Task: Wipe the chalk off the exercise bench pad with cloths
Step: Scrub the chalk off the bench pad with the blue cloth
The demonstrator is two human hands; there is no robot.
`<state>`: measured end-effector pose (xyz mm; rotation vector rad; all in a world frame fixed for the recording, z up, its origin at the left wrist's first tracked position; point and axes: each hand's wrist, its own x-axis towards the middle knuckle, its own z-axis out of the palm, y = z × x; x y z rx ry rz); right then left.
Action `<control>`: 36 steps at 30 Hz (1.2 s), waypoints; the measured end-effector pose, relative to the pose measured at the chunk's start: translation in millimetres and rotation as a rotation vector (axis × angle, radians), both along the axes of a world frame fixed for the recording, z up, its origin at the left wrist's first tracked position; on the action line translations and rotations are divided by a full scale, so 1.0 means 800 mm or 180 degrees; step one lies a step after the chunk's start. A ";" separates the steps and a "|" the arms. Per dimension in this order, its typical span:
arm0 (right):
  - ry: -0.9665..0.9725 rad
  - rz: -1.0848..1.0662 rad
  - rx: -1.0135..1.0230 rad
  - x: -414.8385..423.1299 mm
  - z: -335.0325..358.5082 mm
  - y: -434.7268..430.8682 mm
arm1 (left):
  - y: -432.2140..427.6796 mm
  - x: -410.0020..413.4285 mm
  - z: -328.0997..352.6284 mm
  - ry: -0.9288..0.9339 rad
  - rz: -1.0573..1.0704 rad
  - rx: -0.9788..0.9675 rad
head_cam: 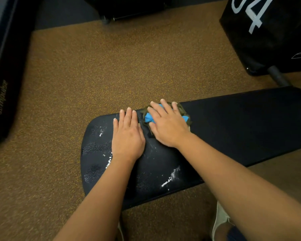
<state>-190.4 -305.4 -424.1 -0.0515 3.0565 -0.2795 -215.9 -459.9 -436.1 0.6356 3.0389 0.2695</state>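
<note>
Pad (233, 122): long and black, running from near left to far right across the floor (111, 66); its rounded end is at the left.
Chalk (170, 178): white streaks near the pad's near edge between the forearms, with smaller flecks just left of the left wrist and fingers.
Cloths (148, 117): a bunch of blue and dark green cloth on the pad by its far edge, under the right hand.
Right hand (167, 126): lies palm down on the cloths, fingers straight and spread.
Left hand (127, 136): flat on the bare pad just left of the cloths, fingers straight and pressed together, tips at the far edge.
Around: a black box (268, 40) with white numerals stands far right; a dark bar (278, 77) runs from below it to the pad's far end. A black machine (3, 84) with gold lettering lines the left side. A dark wheeled frame (129, 7) sits at the far edge.
In the way: the forearms cross the pad's near half and cover part of the chalk.
Hidden: most of the cloths lie under the right hand; how they are folded cannot be told.
Cut off: the pad's right end, the box and the machine run out of view; a pale shoe (221, 221) shows partly below the right forearm.
Blurred: the gold lettering is hard to read.
</note>
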 end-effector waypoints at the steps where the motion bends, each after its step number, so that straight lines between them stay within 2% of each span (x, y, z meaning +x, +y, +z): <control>1: 0.0043 0.0258 -0.0015 0.007 0.001 0.011 | 0.000 0.000 0.000 0.0001 -0.0011 0.0014; 3: -0.0005 0.0317 0.0027 0.009 0.000 0.035 | -0.001 0.000 0.001 -0.0007 -0.0026 0.0044; 6: -0.0247 -0.0502 0.0163 -0.014 -0.001 0.033 | -0.001 0.001 0.001 -0.0032 -0.0002 0.0077; 8: -0.0249 -0.0743 0.0150 -0.023 0.003 0.001 | -0.001 0.000 0.000 -0.0033 0.0006 0.0125; 13: -0.0092 0.0341 0.0073 0.015 0.005 -0.018 | -0.006 -0.002 -0.001 -0.0091 -0.0032 0.0229; 15: -0.0108 0.0416 0.0081 0.019 0.004 0.004 | -0.007 -0.002 0.000 -0.0111 -0.0036 0.0284; 20: -0.0302 -0.0770 0.0151 -0.007 0.004 -0.017 | -0.007 -0.001 0.001 -0.0079 -0.0027 0.0331; 23: -0.0203 -0.0275 0.0118 0.016 0.000 -0.046 | -0.007 0.000 0.002 -0.0124 -0.0048 0.0283; 26: -0.0139 0.0226 0.0243 0.043 0.000 -0.019 | -0.009 0.001 0.005 -0.0136 -0.0066 0.0263; 29: -0.0351 -0.0312 0.0280 0.026 0.003 0.010 | -0.010 0.004 0.006 -0.0102 -0.0042 0.0260; 32: -0.0393 -0.0788 0.0192 0.013 0.008 -0.015 | -0.011 0.007 0.003 -0.0110 0.0020 0.0239; 33: -0.0353 -0.0677 0.0135 0.017 0.008 -0.026 | -0.011 0.008 0.003 -0.0122 0.0041 0.0224; 36: -0.0181 0.0269 0.0170 0.051 0.005 -0.029 | -0.011 0.011 0.004 -0.0178 0.0001 0.0177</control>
